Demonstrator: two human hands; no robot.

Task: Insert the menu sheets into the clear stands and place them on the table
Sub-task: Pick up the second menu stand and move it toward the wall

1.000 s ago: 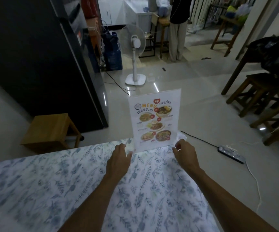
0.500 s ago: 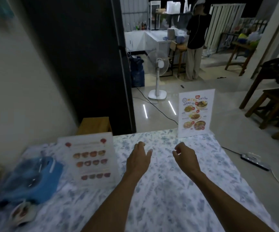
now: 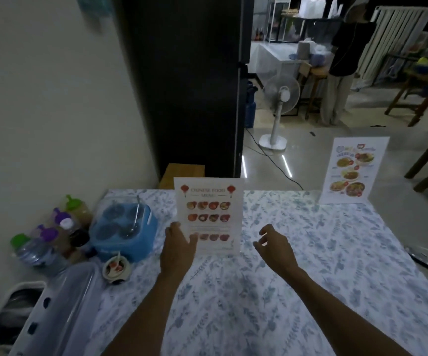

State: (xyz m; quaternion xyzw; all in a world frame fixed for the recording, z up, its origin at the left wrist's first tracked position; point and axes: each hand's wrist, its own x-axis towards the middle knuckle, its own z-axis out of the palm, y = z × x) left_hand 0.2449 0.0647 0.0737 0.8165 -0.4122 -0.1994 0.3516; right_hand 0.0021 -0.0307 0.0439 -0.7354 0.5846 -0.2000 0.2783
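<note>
Fingers of the left hand (image 3: 178, 249) press flat on the Chinese food menu stand (image 3: 209, 215), while the right hand (image 3: 276, 246) hovers just beside it, loosely curled and empty.

Glossy clear plastic stand (image 3: 209, 214) w/ paper menu; matt floral cloth on table (image 3: 310, 265); shiny tiled floor (image 3: 297, 160).
</note>
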